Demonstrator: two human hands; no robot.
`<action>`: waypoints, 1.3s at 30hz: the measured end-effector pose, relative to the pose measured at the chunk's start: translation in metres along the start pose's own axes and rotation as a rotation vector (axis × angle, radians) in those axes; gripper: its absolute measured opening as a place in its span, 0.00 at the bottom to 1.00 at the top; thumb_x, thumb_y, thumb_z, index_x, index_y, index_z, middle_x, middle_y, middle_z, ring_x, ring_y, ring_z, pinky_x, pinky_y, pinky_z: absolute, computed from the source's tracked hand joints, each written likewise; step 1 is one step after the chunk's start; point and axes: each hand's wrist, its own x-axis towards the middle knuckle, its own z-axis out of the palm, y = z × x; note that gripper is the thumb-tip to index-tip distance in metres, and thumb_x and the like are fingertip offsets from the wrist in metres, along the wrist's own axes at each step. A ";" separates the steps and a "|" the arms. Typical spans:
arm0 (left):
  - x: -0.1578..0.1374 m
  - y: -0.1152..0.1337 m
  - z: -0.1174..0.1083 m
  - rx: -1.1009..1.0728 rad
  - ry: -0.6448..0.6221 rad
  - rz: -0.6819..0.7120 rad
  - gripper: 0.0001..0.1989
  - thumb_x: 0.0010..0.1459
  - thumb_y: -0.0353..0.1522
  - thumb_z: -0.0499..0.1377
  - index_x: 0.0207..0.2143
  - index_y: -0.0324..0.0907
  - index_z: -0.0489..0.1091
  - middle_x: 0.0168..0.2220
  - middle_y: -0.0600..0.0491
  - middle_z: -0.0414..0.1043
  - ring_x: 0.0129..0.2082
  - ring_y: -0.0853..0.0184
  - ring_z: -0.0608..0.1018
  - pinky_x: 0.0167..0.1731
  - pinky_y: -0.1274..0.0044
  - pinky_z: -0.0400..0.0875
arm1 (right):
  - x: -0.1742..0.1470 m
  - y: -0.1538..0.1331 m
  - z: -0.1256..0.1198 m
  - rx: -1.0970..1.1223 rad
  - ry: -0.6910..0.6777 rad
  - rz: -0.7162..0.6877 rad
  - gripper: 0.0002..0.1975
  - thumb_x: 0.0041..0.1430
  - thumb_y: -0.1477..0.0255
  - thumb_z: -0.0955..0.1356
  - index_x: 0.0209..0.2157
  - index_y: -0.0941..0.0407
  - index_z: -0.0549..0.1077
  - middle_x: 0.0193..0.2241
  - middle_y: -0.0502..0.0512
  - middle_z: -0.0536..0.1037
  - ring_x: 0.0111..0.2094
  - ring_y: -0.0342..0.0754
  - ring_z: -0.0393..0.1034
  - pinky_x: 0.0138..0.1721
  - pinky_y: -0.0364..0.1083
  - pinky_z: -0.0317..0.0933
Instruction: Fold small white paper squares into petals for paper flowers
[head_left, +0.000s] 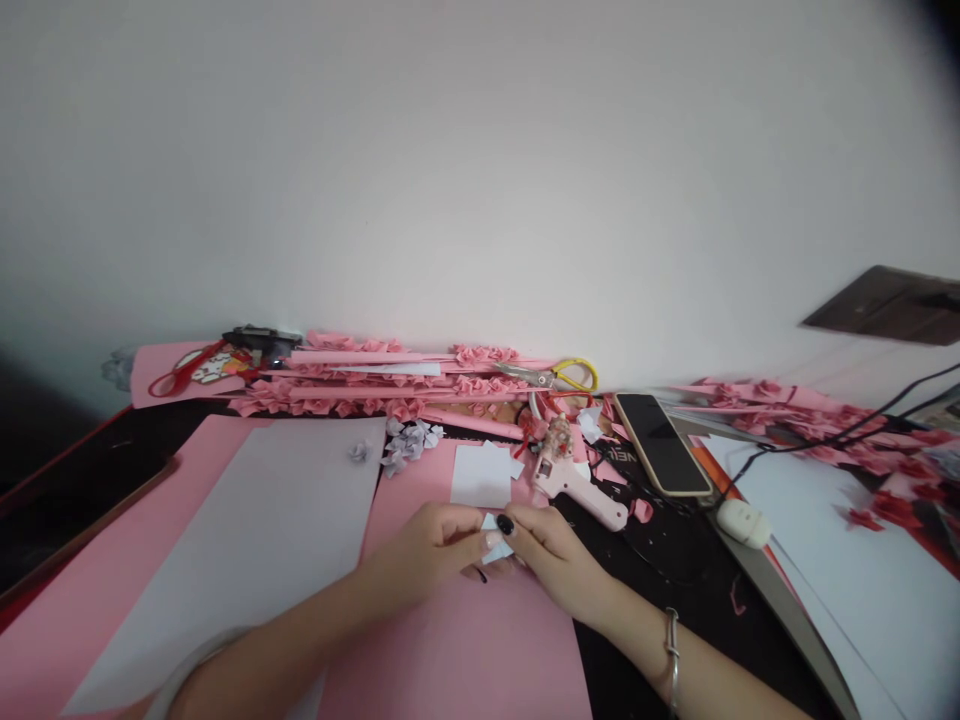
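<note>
Between my two hands is a small piece of white paper [495, 548], held over a pink sheet [480, 650]. My left hand [435, 545] pinches it from the left with thumb and fingers. From the other side my right hand [559, 555], with a dark thumbnail, grips the same paper. My fingers hide part of it, so its folds are hard to make out. Just beyond the hands lie white paper squares [481, 474]. Folded whitish paper flowers [409, 442] sit in a small cluster to their left.
A pink glue gun [581, 490] lies right of the squares, near a phone [664, 445] and a white earphone case [743, 523]. Yellow-handled scissors [574, 375] rest among pink paper flower stems [360, 390] along the wall. A large white sheet [262, 530] lies left; black cables [817, 440] cross the right.
</note>
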 end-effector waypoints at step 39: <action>0.002 -0.002 0.000 -0.017 0.129 -0.066 0.19 0.57 0.44 0.54 0.34 0.37 0.71 0.33 0.47 0.77 0.36 0.60 0.79 0.37 0.71 0.71 | 0.000 -0.003 0.001 -0.263 0.385 -0.174 0.07 0.52 0.82 0.68 0.28 0.55 0.71 0.37 0.54 0.70 0.38 0.48 0.66 0.37 0.44 0.58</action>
